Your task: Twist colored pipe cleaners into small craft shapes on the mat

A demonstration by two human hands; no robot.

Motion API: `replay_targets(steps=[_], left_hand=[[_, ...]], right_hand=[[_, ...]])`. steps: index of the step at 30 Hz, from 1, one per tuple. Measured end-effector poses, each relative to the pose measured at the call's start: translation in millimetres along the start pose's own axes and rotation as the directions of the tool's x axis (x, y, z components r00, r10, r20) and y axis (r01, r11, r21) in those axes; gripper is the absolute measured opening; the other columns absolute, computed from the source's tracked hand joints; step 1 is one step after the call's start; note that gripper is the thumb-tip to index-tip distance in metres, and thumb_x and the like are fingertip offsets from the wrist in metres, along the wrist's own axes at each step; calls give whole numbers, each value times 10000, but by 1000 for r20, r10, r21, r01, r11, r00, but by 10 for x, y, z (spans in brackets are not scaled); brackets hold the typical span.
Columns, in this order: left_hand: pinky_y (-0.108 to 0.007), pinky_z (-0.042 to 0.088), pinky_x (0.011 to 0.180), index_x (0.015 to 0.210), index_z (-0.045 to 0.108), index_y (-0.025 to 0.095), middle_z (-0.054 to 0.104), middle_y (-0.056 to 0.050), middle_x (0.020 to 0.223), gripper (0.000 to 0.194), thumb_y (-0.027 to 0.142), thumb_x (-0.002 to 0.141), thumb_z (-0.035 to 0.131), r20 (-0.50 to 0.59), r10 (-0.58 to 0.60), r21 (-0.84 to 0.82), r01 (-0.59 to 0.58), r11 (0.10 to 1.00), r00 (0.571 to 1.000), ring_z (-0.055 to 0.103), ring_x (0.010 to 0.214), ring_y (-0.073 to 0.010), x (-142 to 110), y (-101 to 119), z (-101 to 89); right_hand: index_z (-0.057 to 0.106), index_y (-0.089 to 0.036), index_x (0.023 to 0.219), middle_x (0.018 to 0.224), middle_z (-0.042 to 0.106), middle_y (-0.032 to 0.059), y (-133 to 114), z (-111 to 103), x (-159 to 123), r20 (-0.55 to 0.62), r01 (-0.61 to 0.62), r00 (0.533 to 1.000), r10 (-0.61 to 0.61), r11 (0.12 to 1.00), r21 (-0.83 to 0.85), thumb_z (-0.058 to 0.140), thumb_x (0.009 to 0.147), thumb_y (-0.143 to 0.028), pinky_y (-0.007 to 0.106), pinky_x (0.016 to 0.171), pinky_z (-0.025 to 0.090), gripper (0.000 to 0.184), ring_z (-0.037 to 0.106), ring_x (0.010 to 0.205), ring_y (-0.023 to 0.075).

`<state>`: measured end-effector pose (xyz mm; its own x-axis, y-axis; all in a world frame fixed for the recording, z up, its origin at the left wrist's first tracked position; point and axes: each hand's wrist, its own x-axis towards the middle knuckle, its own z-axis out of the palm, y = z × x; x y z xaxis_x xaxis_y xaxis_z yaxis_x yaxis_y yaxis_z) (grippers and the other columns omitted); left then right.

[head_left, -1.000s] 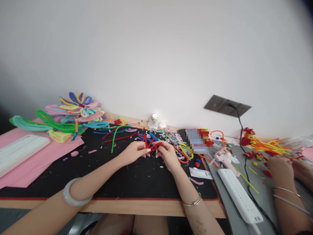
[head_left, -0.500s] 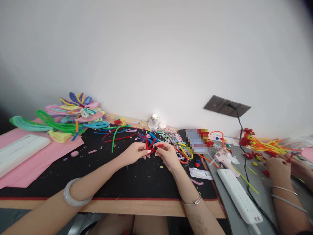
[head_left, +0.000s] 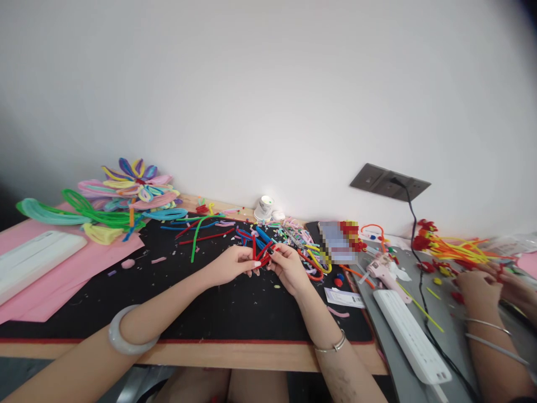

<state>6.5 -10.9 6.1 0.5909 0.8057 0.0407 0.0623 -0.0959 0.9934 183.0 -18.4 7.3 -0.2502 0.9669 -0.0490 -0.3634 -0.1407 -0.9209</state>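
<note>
Red pipe cleaners (head_left: 254,246), bent into a small angular shape, are held between my two hands above the black mat (head_left: 184,305). My left hand (head_left: 232,265) pinches them from the left, thumb on top. From the right, my right hand (head_left: 288,268) grips another part between thumb and fingers. My fingertips hide some of the bends. Just behind lie blue pipe cleaners (head_left: 263,235) and a heap of small colored clippings (head_left: 296,234). A green pipe cleaner (head_left: 194,244) and a red strip (head_left: 207,237) rest farther left.
At left, a large pipe-cleaner flower (head_left: 140,182) stands behind pink sheets (head_left: 100,263). A paper cup (head_left: 264,208) is by the wall. To the right are a glue gun (head_left: 386,274), a white power strip (head_left: 413,336), a black cord (head_left: 420,291) and another person's hands (head_left: 478,288).
My fingers have shifted slightly on the red pipe cleaners, and the piece has turned a little. The other person's hands have moved slightly. Everything else looks the same.
</note>
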Motion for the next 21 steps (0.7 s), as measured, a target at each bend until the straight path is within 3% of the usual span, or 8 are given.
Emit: replay_targets(steps=[7,21], left_hand=[[-251,476,604,803,602,111,628,-35,711,223,328,784,557,60,-1,-24,3,1000,998,568,632,-131,-14,44,27],[-239,472,593,741,592,116,636,-26,687,191,304,773,575,48,-21,-42,23,999,999,564,603,-115,-18,59,38]], right_hand=[[578,-163,699,553,522,-44,16,4,5,38,26,999,-27,999,42,694,692,-254,168,427,388,148,440,450,59],[593,-148,697,578,615,-10,33,-9,32,-93,90,991,-98,992,-84,696,672,-255,198,461,438,150,527,453,84]])
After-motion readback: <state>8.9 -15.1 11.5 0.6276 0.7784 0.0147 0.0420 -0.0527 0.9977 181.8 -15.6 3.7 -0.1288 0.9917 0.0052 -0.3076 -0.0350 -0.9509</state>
